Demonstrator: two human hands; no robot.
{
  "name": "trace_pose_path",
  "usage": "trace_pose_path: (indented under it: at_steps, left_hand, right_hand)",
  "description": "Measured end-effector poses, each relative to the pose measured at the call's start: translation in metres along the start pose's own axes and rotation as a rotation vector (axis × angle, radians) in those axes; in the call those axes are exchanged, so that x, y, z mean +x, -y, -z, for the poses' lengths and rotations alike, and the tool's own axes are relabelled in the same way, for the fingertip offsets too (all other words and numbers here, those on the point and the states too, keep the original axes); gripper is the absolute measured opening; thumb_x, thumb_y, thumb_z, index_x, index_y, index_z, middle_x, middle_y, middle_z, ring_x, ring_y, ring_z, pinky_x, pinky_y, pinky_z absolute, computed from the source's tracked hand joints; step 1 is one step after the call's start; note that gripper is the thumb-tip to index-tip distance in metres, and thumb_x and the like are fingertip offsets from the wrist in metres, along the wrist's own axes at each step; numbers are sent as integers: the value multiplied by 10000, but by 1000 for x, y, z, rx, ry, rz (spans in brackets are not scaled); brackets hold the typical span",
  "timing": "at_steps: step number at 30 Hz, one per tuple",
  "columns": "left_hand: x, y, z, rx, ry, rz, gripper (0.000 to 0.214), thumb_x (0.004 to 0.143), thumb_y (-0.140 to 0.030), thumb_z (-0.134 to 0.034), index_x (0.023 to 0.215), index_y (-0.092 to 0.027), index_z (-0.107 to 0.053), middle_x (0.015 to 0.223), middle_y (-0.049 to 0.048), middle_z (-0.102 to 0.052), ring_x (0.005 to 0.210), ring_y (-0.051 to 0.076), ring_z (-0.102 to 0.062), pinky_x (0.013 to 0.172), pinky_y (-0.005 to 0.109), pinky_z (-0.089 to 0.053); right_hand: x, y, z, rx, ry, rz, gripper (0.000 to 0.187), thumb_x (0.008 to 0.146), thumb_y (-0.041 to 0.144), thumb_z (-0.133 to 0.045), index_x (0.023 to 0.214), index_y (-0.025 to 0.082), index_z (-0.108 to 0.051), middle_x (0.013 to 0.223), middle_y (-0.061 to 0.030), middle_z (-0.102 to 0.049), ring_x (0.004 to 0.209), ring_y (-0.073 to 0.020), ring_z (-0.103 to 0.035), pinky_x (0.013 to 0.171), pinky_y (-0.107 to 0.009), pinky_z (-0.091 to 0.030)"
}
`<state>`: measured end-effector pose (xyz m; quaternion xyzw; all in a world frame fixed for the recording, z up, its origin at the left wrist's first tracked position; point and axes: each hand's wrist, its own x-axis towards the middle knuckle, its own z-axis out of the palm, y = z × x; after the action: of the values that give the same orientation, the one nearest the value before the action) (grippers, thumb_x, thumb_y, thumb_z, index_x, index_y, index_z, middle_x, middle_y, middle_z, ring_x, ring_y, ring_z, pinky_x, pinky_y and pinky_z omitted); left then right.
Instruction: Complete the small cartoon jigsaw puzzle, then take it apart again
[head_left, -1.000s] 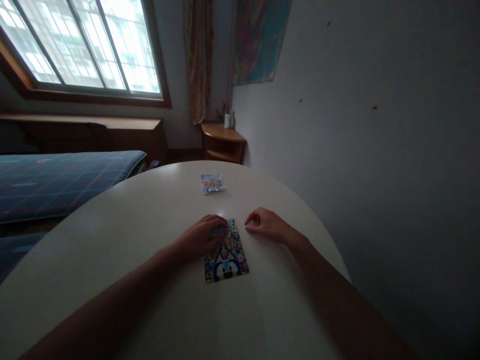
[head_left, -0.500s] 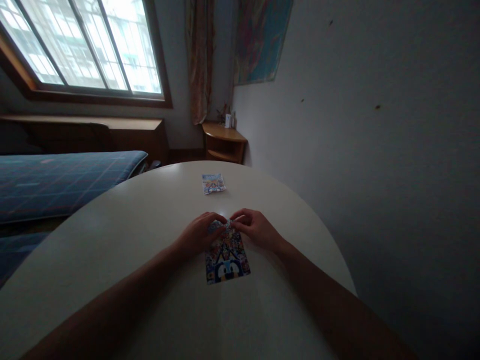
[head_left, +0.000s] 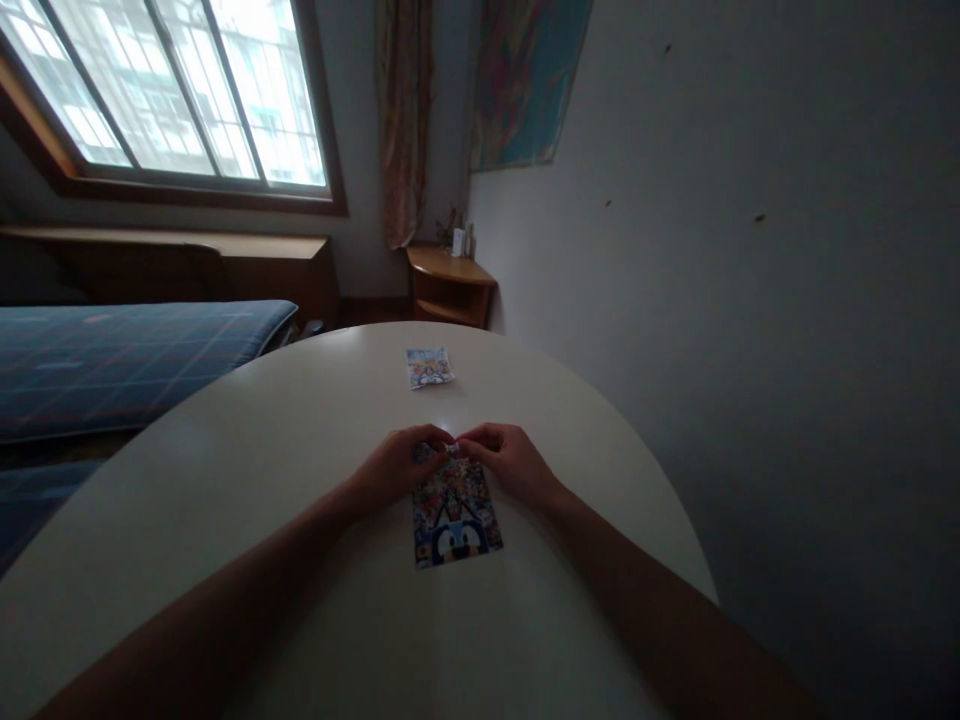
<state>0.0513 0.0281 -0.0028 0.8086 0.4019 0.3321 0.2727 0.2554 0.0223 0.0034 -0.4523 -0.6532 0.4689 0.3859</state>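
A colourful printed sheet (head_left: pixel 457 520) lies flat on the table, with a large blue cartoon dog's face at its near end. Over its far end my left hand (head_left: pixel 397 462) and my right hand (head_left: pixel 514 460) meet, thumbs and forefingers pinched together. Between the fingertips shows a small whitish piece (head_left: pixel 452 450), too small to name. My fingers hide part of the sheet's far edge. Farther off lies a smaller, slightly creased printed packet or sheet (head_left: pixel 430 370) bearing a similar dog face, touched by neither hand.
The round white table (head_left: pixel 300 420) reaches toward a wooden corner shelf (head_left: pixel 450 268) holding small items. A plaid mattress (head_left: pixel 135 360) stands left, below a window (head_left: pixel 172 90). A bare wall (head_left: pixel 712 300) runs close along the right.
My fingertips have drawn closer together over the far end of the sheet, and the whitish piece between them shows more clearly. The view has shifted slightly; both printed items stay in place.
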Motion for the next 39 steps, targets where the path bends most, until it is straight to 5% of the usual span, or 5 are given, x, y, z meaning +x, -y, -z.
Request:
trace_pose_path:
  at_steps: [12, 39]
  left_hand:
    - [4, 3, 28, 161, 332, -72, 179, 841, -261, -615, 932, -215, -762, 875, 35, -735, 819, 168, -654, 777, 272, -482]
    - [5, -7, 30, 279, 434, -110, 155, 846, -263, -643, 940, -238, -763, 891, 21, -746, 841, 167, -651, 822, 272, -439]
  right_hand:
    - [-3, -2, 11, -478, 37, 219, 130, 817, 273, -682, 899, 195, -745, 842, -32, -721, 791, -154, -632, 746, -277, -458]
    - [-7, -1, 12, -645, 232, 431, 216, 799, 323, -740, 991, 226, -718, 1092, -76, -662, 1031, -202, -594, 953, -380, -443]
